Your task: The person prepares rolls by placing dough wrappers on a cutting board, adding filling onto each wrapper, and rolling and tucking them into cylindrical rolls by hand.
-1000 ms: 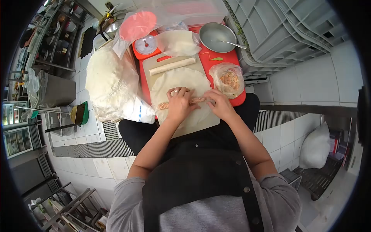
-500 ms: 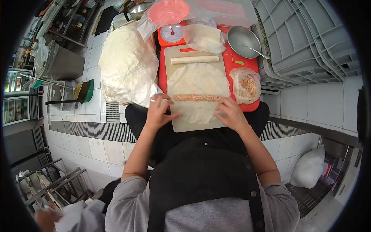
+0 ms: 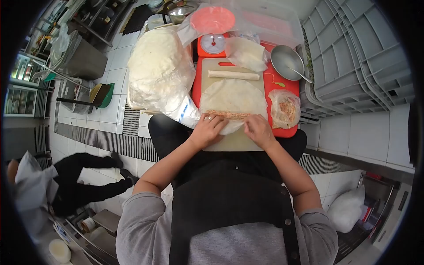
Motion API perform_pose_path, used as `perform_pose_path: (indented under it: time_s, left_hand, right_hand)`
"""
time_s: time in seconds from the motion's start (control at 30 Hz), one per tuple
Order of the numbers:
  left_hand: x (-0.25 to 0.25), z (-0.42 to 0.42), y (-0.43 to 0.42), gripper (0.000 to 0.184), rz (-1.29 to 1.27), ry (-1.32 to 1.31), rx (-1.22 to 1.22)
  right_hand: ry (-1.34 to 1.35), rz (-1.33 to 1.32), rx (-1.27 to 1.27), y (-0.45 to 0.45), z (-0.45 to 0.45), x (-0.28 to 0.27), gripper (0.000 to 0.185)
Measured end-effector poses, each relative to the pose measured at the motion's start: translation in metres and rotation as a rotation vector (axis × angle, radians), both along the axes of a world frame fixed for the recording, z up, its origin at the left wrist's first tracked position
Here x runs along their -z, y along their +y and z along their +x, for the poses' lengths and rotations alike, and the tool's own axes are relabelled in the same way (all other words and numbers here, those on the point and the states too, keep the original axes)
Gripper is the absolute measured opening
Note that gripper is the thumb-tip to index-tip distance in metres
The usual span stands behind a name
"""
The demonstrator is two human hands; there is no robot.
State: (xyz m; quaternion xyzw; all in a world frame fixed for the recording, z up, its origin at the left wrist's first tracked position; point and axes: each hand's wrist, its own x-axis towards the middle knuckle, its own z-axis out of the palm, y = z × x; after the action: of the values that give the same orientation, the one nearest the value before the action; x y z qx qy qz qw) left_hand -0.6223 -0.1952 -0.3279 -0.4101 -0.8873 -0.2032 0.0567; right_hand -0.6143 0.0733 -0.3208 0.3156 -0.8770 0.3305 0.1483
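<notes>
Up comes the wrapper [image 3: 234, 96] | left hand [image 3: 209, 131], right hand [image 3: 260, 131] pinching its near edge (left ringed) | filling [image 3: 232, 115] between them

Smooth matt wrapper [image 3: 233, 96], rough-textured filling [image 3: 229, 115] — smooth metal bowl [image 3: 283, 62], ribbed plastic crates [image 3: 355, 51]

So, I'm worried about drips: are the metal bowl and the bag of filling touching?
Apart: the head view shows red surface between the metal bowl and the bag of filling.
</notes>
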Motion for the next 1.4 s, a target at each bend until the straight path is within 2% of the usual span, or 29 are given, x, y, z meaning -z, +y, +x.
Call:
perform_pose_path:
  time_s: [0.07,0.1,0.17,0.2,0.27,0.3,0.37,0.4,0.47,0.5,0.57,0.6,0.63,0.7,0.83,0.9,0.93,1.27,1.4]
  left_hand:
    - [-0.010,-0.020,0.004,0.051,0.039,0.029,-0.082]
    - [-0.007,-0.034,0.005,0.051,0.039,0.035,-0.087]
    - [0.001,-0.065,0.010,0.049,0.282,-0.400,-0.230]
    - [-0.002,-0.079,0.010,0.049,0.283,-0.396,-0.229]
    - [-0.012,-0.103,0.012,0.050,0.365,-0.646,-0.379]
    - [-0.008,-0.112,0.012,0.050,0.366,-0.641,-0.374]
    - [0.008,-0.128,0.009,0.056,0.299,-0.650,-0.312]
    - [0.012,-0.131,0.008,0.056,0.298,-0.647,-0.305]
    - [0.017,-0.135,0.007,0.060,0.309,-0.611,-0.240]
    - [0.014,-0.135,0.007,0.060,0.305,-0.612,-0.232]
    - [0.003,-0.133,0.008,0.064,0.250,-0.643,-0.249]
    - [-0.008,-0.129,0.009,0.060,0.225,-0.704,-0.283]
    - [-0.008,-0.126,0.011,0.060,0.226,-0.703,-0.280]
    - [-0.008,-0.114,0.015,0.051,0.338,-0.057,-0.394]
    - [-0.008,-0.088,0.017,0.037,0.364,-0.058,-0.254]
    - [-0.004,-0.075,0.017,0.028,0.135,-0.203,-0.071]
    - [-0.006,-0.068,0.017,0.026,0.060,-0.146,-0.086]
    - [0.012,-0.049,0.013,0.022,-0.009,-0.015,-0.140]
    - [0.005,-0.036,0.010,0.031,0.025,-0.072,-0.175]
  right_hand:
    - [-0.309,-0.051,0.180,-0.001,-0.018,-0.009,0.015]
    - [-0.302,-0.051,0.175,-0.001,-0.031,-0.009,0.015]
    - [-0.426,-0.176,0.169,0.000,-0.062,-0.012,0.016]
    - [-0.421,-0.176,0.169,0.001,-0.076,-0.015,0.016]
    - [-0.616,-0.095,0.354,0.004,-0.095,-0.023,0.019]
    - [-0.610,-0.096,0.357,0.003,-0.096,-0.018,0.019]
    - [-0.262,-0.238,0.378,-0.004,-0.102,-0.002,0.022]
    - [-0.257,-0.239,0.384,-0.009,-0.098,-0.007,0.022]
    - [-0.141,-0.221,0.123,-0.027,-0.075,-0.018,0.025]
    - [-0.140,-0.223,0.132,-0.034,-0.066,-0.018,0.025]
    - [-0.246,0.101,0.051,-0.043,-0.053,-0.013,0.027]
    - [-0.247,0.101,0.058,-0.044,-0.050,-0.007,0.027]
    - [-0.236,0.124,0.048,-0.044,-0.050,0.000,0.027]
    - [-0.225,0.147,0.032,-0.044,-0.050,0.005,0.026]
    - [-0.248,0.191,0.024,-0.042,-0.056,0.005,0.022]
    - [-0.257,0.225,0.034,-0.041,-0.059,0.005,0.020]
    - [-0.237,0.247,0.039,-0.041,-0.060,0.004,0.018]
    - [-0.235,0.153,0.061,-0.045,-0.055,0.010,0.010]
    - [-0.309,0.177,0.020,-0.041,-0.052,0.006,0.017]
